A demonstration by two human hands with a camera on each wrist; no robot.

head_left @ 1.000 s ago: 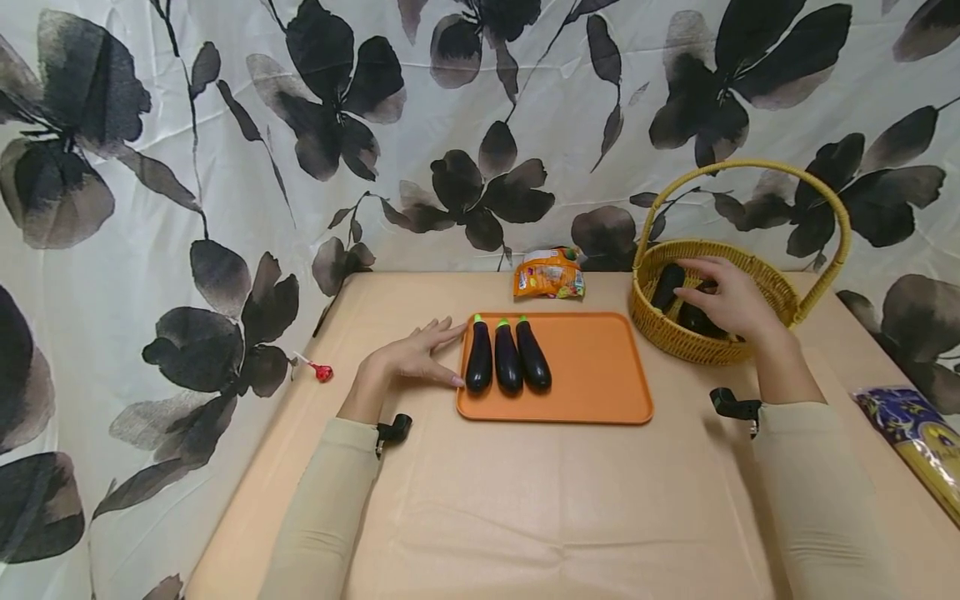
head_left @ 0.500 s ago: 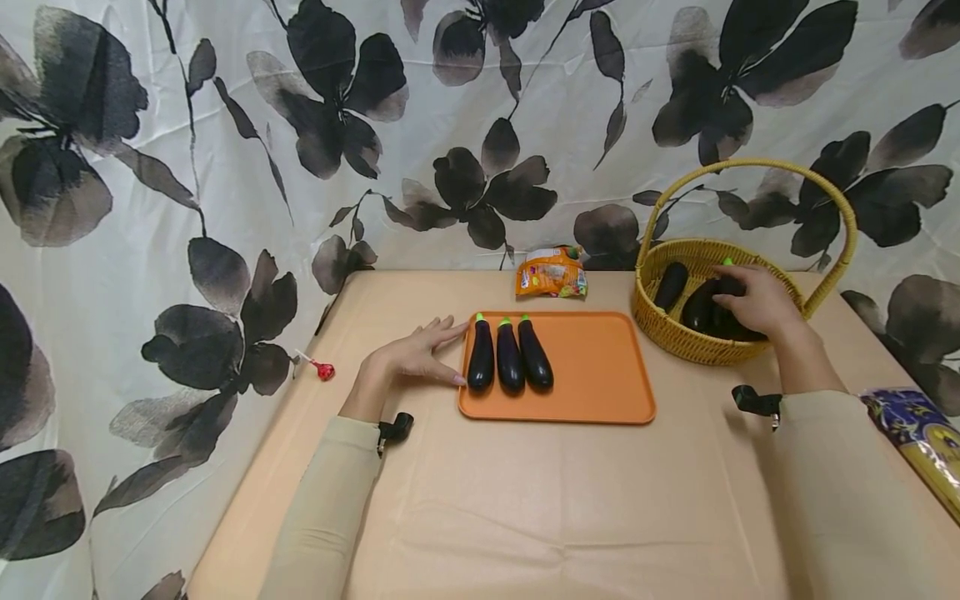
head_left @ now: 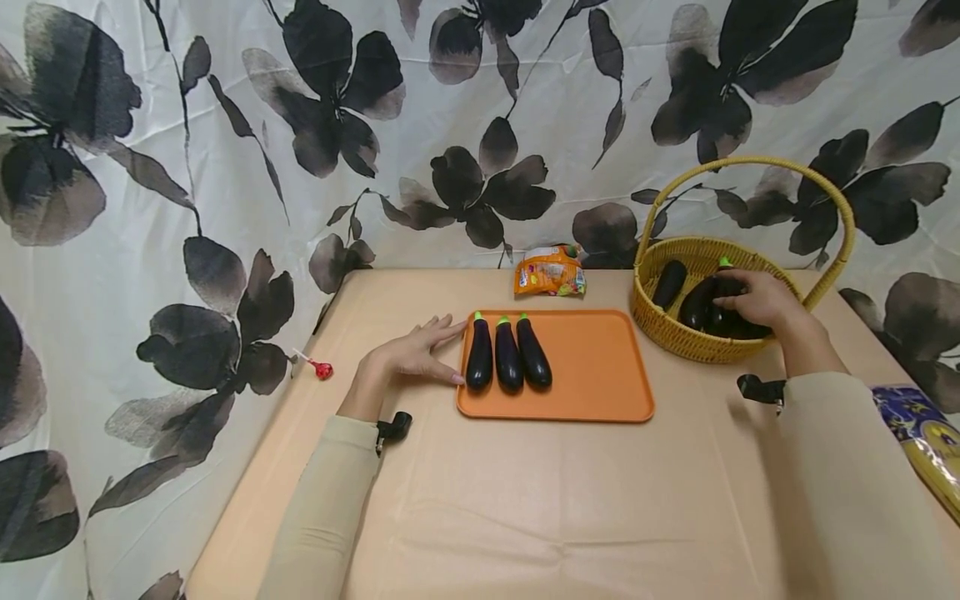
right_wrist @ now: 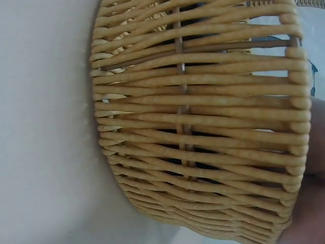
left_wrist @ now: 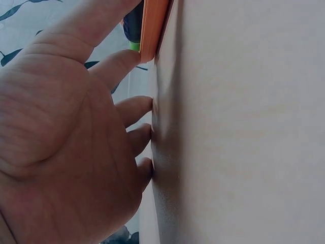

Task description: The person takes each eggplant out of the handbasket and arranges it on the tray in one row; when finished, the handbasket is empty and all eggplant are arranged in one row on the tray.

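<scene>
My left hand lies with fingers spread at the left edge of an orange tray, its thumb and index finger touching the rim. Three dark eggplants with green tips lie side by side on the tray's left half. In the left wrist view, the left hand has its fingertips down on the table beside the tray edge. Inside a wicker basket, my right hand curls its fingers over a green-tipped eggplant. Other eggplants lie around it. The basket's woven wall hides the fingers in the right wrist view.
The basket's tall handle arches above my right hand. An orange snack bag stands behind the tray. A red lollipop lies at the table's left edge, and a blue and yellow packet at the right. A floral curtain hangs behind.
My right hand has moved rightward within the basket, from between the eggplants onto the one with the green tip. The left hand has stayed at the tray edge.
</scene>
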